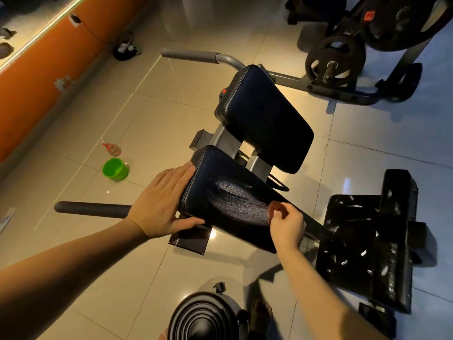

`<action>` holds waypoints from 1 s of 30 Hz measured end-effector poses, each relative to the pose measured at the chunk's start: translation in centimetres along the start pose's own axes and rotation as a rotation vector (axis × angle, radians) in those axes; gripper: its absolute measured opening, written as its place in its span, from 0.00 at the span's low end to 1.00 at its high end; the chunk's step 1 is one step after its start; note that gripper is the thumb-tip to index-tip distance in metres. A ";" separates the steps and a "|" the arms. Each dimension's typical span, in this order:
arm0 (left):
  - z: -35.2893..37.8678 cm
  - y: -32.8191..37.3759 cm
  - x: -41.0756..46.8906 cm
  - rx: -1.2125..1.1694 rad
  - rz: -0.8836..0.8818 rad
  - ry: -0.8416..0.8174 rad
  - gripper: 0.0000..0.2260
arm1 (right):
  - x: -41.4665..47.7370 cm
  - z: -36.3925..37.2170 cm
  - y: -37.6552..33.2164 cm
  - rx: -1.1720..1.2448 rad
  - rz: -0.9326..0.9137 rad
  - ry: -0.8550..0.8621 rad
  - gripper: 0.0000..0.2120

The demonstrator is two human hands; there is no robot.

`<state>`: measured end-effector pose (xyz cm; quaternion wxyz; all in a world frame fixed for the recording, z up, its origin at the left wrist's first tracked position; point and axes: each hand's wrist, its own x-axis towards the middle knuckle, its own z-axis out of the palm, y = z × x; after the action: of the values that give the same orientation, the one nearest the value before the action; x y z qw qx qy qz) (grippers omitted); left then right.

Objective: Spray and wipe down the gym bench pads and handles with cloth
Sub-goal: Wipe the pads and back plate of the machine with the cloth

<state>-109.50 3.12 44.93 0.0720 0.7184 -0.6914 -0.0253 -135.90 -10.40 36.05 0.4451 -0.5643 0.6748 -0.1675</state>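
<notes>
Two black padded cushions sit on a grey frame. The near pad (230,200) has a streaky wet patch across its top. The far pad (264,119) stands behind it. My left hand (161,204) lies flat with fingers spread against the near pad's left end. My right hand (285,223) is closed on a small reddish-brown cloth (273,208) pressed on the pad's right part. A dark handle (93,209) sticks out left under my left hand, and a grey handle (188,55) lies at the back. The spray bottle (111,147) stands on the floor.
A green bucket (115,169) sits on the tiles beside the spray bottle. A worn black footplate (367,241) is at the right. Weight plates on a rack (335,60) stand at the back right, stacked black plates (206,317) by my feet, an orange wall base (49,65) left.
</notes>
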 end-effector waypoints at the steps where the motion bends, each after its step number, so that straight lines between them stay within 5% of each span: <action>1: 0.0 0.0 0.0 0.003 0.000 0.001 0.51 | 0.2 0.9 -1.4 0.041 0.014 0.012 0.13; 6: 0.0 0.0 0.0 0.012 -0.002 0.004 0.51 | -3.0 3.7 -9.5 0.128 -0.376 -0.057 0.11; 10: -0.1 0.0 0.1 0.006 0.001 0.009 0.51 | -6.9 2.1 -6.2 -0.025 -0.749 -0.136 0.16; 12: -0.1 0.0 0.2 0.015 0.008 0.010 0.51 | -4.5 1.1 -1.2 -0.114 -0.642 -0.097 0.17; 17: 0.0 0.1 0.2 0.022 0.017 0.018 0.51 | 1.2 -0.1 1.8 -0.081 0.002 0.068 0.14; 25: -0.2 0.2 0.3 0.020 0.000 -0.005 0.51 | -5.8 2.7 -8.9 0.331 -0.518 -0.206 0.13; 30: -0.2 0.2 0.3 0.022 0.013 0.022 0.50 | -4.3 1.8 -5.8 0.279 -0.426 -0.177 0.12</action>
<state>-109.70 2.86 45.14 0.0718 0.7149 -0.6955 -0.0096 -131.10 -7.71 41.05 0.5306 -0.6393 0.4696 -0.2986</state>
